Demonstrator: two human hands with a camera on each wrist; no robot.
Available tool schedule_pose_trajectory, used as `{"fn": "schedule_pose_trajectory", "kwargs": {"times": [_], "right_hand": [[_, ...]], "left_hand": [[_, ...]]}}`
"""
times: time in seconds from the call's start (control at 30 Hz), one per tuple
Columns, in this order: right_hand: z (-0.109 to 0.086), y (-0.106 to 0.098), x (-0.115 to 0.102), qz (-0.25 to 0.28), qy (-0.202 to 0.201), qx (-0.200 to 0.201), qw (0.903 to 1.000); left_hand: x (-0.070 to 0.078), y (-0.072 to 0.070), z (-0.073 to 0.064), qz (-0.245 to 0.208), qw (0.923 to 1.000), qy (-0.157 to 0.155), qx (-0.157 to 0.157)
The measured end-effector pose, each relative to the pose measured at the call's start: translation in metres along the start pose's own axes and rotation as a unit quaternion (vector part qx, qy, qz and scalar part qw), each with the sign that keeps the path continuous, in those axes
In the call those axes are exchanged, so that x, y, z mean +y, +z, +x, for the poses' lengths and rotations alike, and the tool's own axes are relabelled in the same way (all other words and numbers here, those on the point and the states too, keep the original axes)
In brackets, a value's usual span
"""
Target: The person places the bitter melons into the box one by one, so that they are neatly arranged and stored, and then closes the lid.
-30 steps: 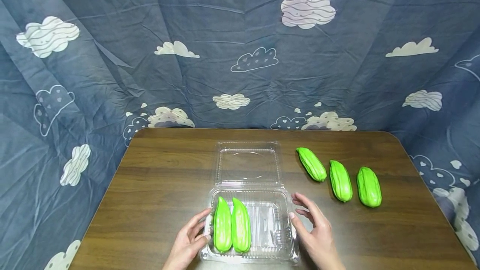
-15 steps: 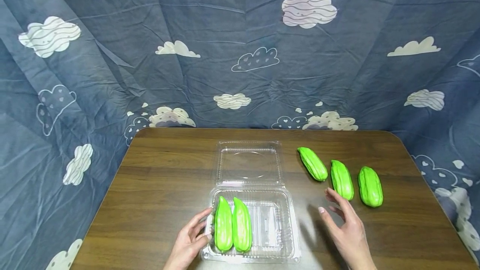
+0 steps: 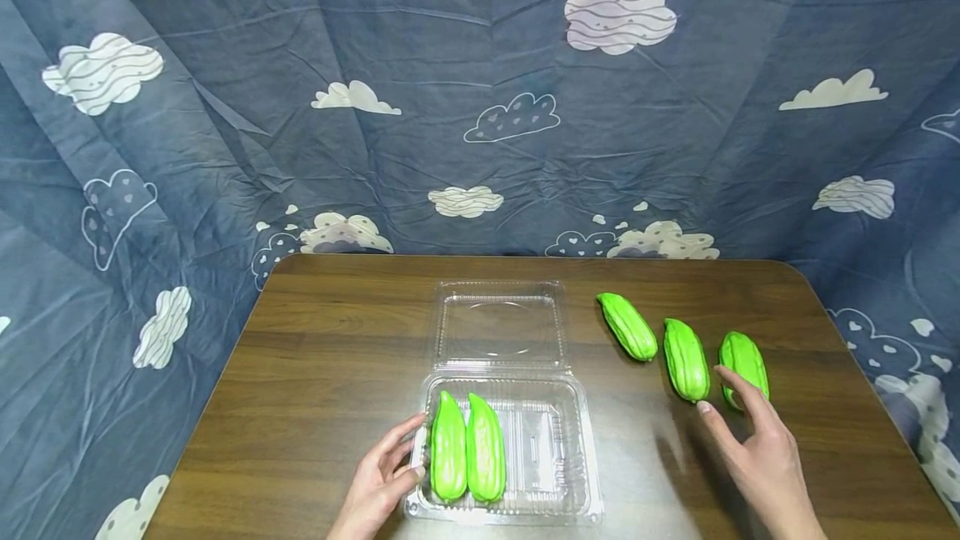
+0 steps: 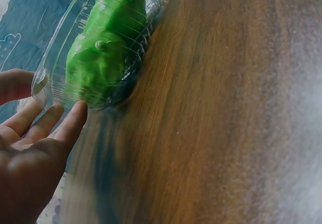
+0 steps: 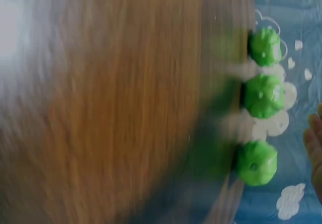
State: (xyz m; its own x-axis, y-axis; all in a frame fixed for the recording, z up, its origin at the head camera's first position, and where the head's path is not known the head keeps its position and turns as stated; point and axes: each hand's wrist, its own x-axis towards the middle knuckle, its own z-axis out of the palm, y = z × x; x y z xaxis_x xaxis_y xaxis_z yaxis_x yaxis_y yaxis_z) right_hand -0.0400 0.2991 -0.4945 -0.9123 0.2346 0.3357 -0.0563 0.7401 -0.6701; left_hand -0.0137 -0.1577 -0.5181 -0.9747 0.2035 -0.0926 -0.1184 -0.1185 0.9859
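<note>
A clear plastic clamshell container (image 3: 534, 457) lies open on the table, its lid (image 3: 498, 332) folded back behind it. Two bright green ridged gourds (image 3: 448, 450) (image 3: 487, 450) lie side by side in its left half, pointed ends away from me. My left hand (image 3: 378, 477) grips the container's left rim between thumb and fingers, as the left wrist view shows from the side. My right hand (image 3: 765, 450), holding nothing, hovers with thumb and fingers spread just in front of the rightmost loose gourd (image 3: 741, 357), partly covering it. The middle loose gourd (image 3: 686, 361) lies close to its thumb tip.
Farther back, a third loose gourd (image 3: 627, 327) lies slanted, right of the lid. The wooden table (image 3: 315, 340) has rounded far corners, and a blue curtain with cloud prints (image 3: 405, 157) hangs behind it.
My right hand has left the container's right side and moved rightward to the loose gourds. The left hand keeps its place at the rim; the gourds lie as before.
</note>
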Motion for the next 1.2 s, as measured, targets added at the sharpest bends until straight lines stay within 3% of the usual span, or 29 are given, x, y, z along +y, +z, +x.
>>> {"fn": "schedule_pose_trajectory", "kwargs": {"times": [0.2,0.37,0.63,1.2], "right_hand": [[0.005,-0.005,0.013,0.005,0.062,0.011,0.9980],[0.014,-0.006,0.026,-0.003,0.064,0.024,0.9976],[0.028,-0.014,0.050,-0.034,0.017,-0.015,0.9991],[0.044,-0.013,0.063,-0.064,0.107,-0.094,0.9877]], "left_hand": [[0.001,0.000,0.000,-0.002,1.0000,0.002,-0.006],[0.001,0.000,0.000,-0.001,1.0000,0.000,-0.005],[0.002,-0.001,0.000,0.001,0.9999,-0.010,-0.011],[0.003,0.000,0.000,0.006,0.9999,-0.012,-0.003]]}}
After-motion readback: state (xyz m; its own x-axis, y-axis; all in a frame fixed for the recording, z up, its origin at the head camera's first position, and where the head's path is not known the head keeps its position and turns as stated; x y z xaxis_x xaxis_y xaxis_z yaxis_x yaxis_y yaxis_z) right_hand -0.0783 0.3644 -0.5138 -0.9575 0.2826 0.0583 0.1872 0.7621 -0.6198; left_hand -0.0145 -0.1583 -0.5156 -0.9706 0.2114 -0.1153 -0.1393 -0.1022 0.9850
